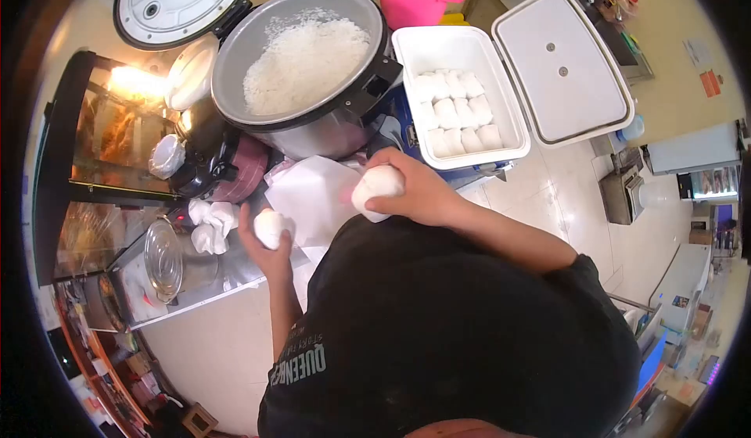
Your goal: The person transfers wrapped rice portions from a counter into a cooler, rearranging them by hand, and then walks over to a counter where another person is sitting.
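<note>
the left hand (270, 252) has its fingers curled around a small white bundle (270, 228), beside crumpled white bags (212, 223) on the tabletop (235, 270), while the right hand (418, 195) grasps a larger white bundle (379, 192) in its fingers, beside white paper sheets (313, 197). beyond the hands, an open cooker (266, 131) holds white rice (309, 62), and the open cooler box (510, 137) to its right contains rows of white packets (454, 113).
</note>
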`<state>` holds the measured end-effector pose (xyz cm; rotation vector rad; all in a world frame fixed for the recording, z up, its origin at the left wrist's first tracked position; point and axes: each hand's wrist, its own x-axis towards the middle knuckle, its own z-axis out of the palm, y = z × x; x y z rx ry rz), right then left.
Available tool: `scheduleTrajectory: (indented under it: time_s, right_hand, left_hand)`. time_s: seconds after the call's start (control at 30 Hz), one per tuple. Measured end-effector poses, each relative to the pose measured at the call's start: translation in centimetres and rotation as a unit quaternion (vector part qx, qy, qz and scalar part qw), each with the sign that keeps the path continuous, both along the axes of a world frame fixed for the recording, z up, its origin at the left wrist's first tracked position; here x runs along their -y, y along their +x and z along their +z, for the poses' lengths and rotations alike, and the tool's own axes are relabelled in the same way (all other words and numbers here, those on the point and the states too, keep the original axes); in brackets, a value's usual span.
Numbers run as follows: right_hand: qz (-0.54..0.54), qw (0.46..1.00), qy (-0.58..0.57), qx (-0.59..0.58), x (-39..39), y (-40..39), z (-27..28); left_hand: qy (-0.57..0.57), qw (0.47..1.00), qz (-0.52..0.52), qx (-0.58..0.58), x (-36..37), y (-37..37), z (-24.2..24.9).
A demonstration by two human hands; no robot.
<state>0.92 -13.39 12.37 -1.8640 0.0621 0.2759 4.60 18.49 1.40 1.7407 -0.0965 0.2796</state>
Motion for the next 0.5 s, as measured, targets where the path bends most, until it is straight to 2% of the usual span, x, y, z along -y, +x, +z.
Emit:
scheduleTrajectory:
  time_s: [0.07, 0.17, 0.23, 0.3, 0.37, 0.43, 0.5]
  right_hand:
    - [0.003, 1.0, -0.013, 0.015, -0.4, 0.2, 0.2]
    - [-0.027, 0.998, -0.001, 0.052, 1.0, 0.3, 2.3]
    - [-0.057, 0.991, -0.028, 0.119, 4.2, 0.8, 3.1]
    - [-0.117, 0.986, -0.049, 0.105, 8.9, 2.0, 3.5]
    - [-0.156, 0.955, -0.15, 0.205, 14.6, 4.2, 2.3]
    - [-0.235, 0.969, -0.023, 0.073, 18.7, 6.7, 2.3]
    - [-0.27, 0.956, -0.054, 0.098, 21.0, 8.9, 1.0]
  left_hand:
    - [-0.045, 0.993, -0.103, 0.044, 3.7, -0.2, 3.9]
    - [0.008, 0.98, -0.192, 0.059, 8.5, 1.0, 7.7]
    - [0.036, 0.96, -0.242, 0.135, 13.2, 2.8, 11.3]
    - [0.062, 0.934, -0.297, 0.189, 18.3, 5.7, 13.8]
    - [0.131, 0.903, -0.318, 0.257, 24.1, 8.4, 16.3]
    - [0.176, 0.877, -0.341, 0.289, 30.5, 11.8, 16.7]
    - [0.214, 0.878, -0.321, 0.283, 36.4, 15.2, 14.6]
